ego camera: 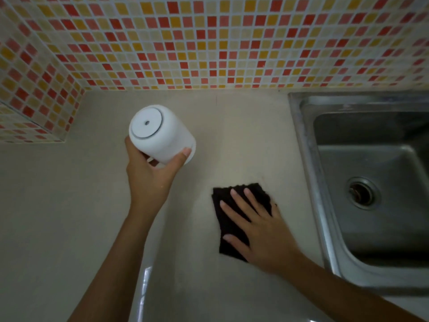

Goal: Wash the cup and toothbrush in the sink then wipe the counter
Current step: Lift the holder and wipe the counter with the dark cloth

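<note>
My left hand (pixel 151 175) grips a white cup (pixel 157 133) upside down, its round base facing up, held above the beige counter (pixel 69 205) left of centre. My right hand (pixel 260 228) lies flat with fingers spread on a dark cloth (pixel 222 219) that rests on the counter, just left of the sink. No toothbrush is in view.
A steel sink (pixel 308 159) with a round drain (pixel 361 192) fills the right side. A mosaic tile wall (pixel 209 43) in red, orange and cream runs along the back. A tiled ledge (pixel 34 117) juts out at the far left.
</note>
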`<state>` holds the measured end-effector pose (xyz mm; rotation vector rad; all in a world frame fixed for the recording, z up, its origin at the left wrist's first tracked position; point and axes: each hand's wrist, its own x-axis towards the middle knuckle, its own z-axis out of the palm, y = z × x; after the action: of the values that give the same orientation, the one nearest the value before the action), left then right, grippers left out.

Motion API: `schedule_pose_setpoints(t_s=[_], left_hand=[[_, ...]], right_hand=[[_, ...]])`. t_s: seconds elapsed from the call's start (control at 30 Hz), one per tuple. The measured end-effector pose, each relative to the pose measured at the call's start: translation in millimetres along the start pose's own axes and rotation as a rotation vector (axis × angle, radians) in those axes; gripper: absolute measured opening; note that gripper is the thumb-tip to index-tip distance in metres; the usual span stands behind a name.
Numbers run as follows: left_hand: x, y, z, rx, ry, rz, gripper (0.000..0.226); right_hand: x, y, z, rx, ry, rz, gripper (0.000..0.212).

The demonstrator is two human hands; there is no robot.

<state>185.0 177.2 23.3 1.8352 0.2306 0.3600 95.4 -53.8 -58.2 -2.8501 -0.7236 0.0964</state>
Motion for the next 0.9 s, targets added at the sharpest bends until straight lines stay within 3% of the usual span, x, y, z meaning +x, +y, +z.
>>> schedule_pose_setpoints(t_s=[0.07,0.2,0.27,0.47,0.6,0.7,0.77,0.9], left_hand=[[-4.1,0.5,5.0,-0.007,-0.016,0.007,0.091],[-17.0,3.7,5.2,-0.004,-0.016,0.035,0.090],[-21.1,6.0,1.9,0.005,-0.011,0.045,0.089],[-10.3,10.6,-19.5,0.093,-0.027,0.079,0.090],[-1.4,13.9,-31.0,0.088,-0.002,0.083,0.088],[-3.6,10.9,-38.2,0.087,0.028,0.085,0.086],[-8.4,6.7,-41.8,0.096,0.045,0.077,0.086],[-21.2,-3.0,-51.0,0.104,0.068,0.054,0.087]], right_hand=[[43.7,37.6,-3.3,-0.049,0.049,0.079,0.063],[141.5,128.4,-26.3,-0.023,0.035,0.479,0.069],[156.0,137.8,-27.2,-0.039,0.004,0.546,0.069],[40.5,35.3,-3.1,-0.043,0.088,0.265,0.064],[-56.0,-76.0,16.8,0.044,-0.018,-0.054,0.068],[-24.1,-64.8,15.5,0.050,0.008,-0.128,0.068],[41.9,-36.3,10.4,0.002,0.046,-0.044,0.068],[178.6,9.1,-2.2,-0.016,-0.036,0.390,0.072]])
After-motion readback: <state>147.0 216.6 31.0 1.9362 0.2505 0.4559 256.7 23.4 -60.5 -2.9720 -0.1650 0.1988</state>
